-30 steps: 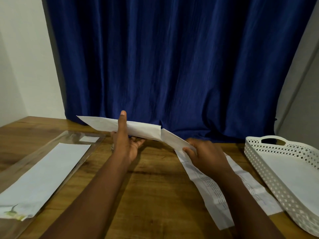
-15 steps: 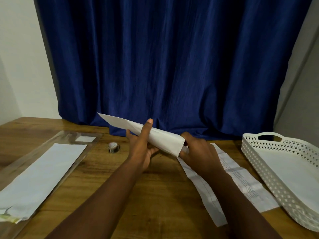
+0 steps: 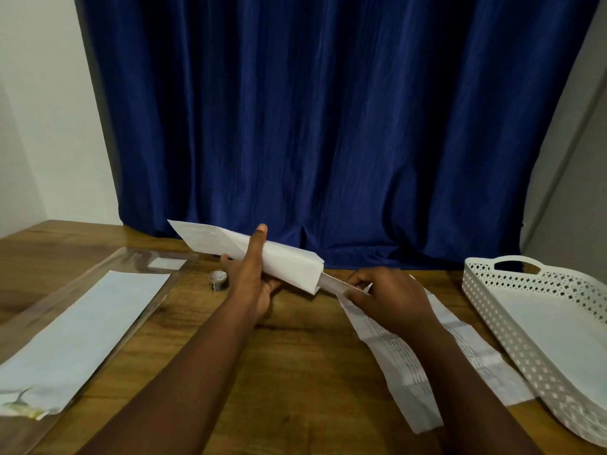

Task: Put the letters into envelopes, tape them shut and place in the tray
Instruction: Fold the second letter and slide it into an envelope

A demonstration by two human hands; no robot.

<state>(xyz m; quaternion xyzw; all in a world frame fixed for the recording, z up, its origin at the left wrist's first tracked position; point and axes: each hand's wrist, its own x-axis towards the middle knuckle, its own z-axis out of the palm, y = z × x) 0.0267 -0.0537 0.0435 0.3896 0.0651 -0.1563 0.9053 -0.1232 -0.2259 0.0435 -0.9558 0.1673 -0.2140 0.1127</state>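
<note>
My left hand (image 3: 254, 280) grips a long white envelope (image 3: 289, 264) above the table, tilted with its open end down to the right. A folded letter (image 3: 331, 284) sticks a short way out of that open end, pinched by my right hand (image 3: 391, 300). Two more folded printed letters (image 3: 404, 362) lie on the table under my right forearm. A white perforated tray (image 3: 512, 330) stands at the right with a white envelope (image 3: 565, 343) lying in it. A small tape roll (image 3: 217, 280) sits on the table just left of my left hand.
A clear plastic sleeve (image 3: 138, 261) at the left holds a stack of white envelopes (image 3: 85, 333). A blue curtain (image 3: 328, 126) hangs behind the wooden table (image 3: 305, 372). White walls flank it.
The letter has gone deeper into the envelope; only a short end shows now. The envelope has shifted right and tilted, uncovering the tape roll.
</note>
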